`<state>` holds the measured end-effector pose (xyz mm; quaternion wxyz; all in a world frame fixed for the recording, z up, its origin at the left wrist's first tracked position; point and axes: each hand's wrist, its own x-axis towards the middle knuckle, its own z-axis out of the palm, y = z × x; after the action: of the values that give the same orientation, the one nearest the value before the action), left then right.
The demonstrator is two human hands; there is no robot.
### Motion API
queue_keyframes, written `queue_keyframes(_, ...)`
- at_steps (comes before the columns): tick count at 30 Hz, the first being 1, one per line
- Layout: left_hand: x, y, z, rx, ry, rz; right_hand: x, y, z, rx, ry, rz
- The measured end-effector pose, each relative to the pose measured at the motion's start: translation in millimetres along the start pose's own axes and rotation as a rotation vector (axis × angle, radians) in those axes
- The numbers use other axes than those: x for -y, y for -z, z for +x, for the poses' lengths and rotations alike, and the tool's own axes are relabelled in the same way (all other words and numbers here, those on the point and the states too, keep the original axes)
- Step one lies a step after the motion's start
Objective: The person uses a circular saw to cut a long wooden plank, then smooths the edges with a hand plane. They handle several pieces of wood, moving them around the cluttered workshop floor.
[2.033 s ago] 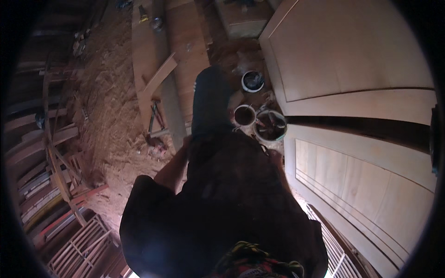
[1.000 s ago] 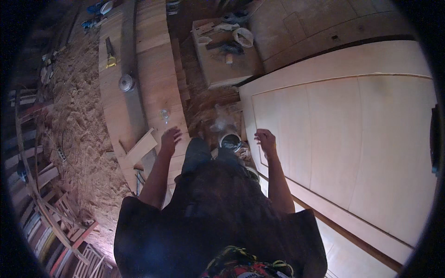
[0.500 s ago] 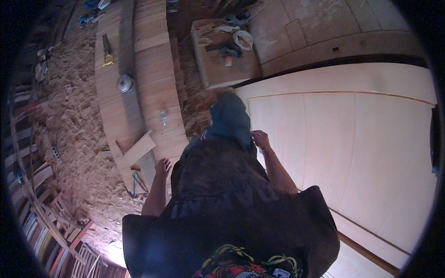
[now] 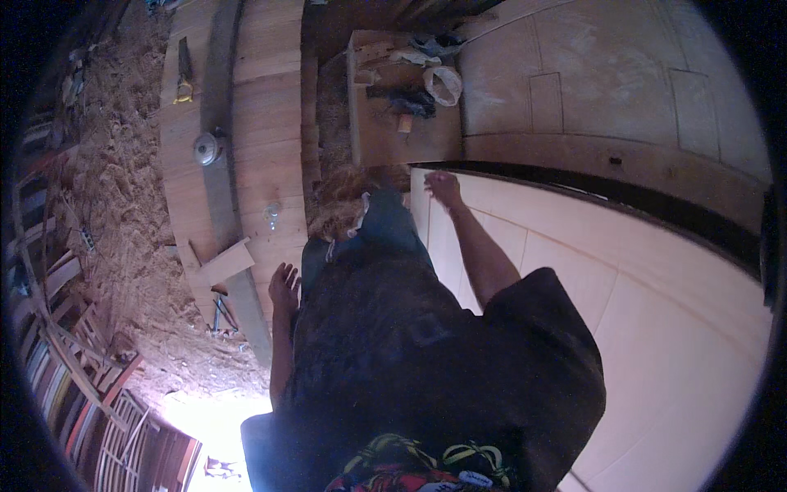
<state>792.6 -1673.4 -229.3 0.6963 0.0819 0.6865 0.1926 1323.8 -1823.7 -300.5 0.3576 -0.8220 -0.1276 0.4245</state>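
My left hand (image 4: 284,287) hangs beside the near right edge of a long wooden workbench (image 4: 266,123), fingers apart and holding nothing. My right hand (image 4: 443,189) reaches forward over the far left corner of a large pale panel (image 4: 566,262) with thin grooves. Its fingers are loosely bent with nothing visible in them; whether they touch the panel I cannot tell. On the bench, nearest my left hand, lie an angled piece of wood (image 4: 228,262) and a blue-handled tool (image 4: 220,313). Farther along are a clear glass-like object (image 4: 271,216), a round metal object (image 4: 206,149) and a yellow-handled handsaw (image 4: 184,78).
Beyond the panel, a low box-like table (image 4: 381,148) carries a whitish ring-shaped roll (image 4: 443,86), dark cloth-like material and a small orange block (image 4: 405,123). Brown grooved boards (image 4: 590,90) stand at the far right. Wood shavings (image 4: 123,205) cover the floor left of the bench.
My right hand has moved forward along the panel to its far corner and its fingers have loosened. I have turned and shifted forward a little; my left hand stays by the bench.
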Motion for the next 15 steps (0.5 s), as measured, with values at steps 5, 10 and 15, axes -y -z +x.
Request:
queue_keyframes(5, 13.5, -41.1, -37.9, -0.016, 0.015, 0.224, 0.2, 40.0, 147.1, -0.187, 0.515, -0.867)
queue_keyframes(10, -3.9, -131.9, -72.2, -0.106, 0.040, 0.339, -6.5, 74.6, 308.6, -0.293, 0.566, -1.016)
queue_keyframes(15, 10.5, -188.2, -54.9, -0.205, 0.073, 0.474, -3.5, 60.6, 411.4, -0.219, 0.348, -0.879)
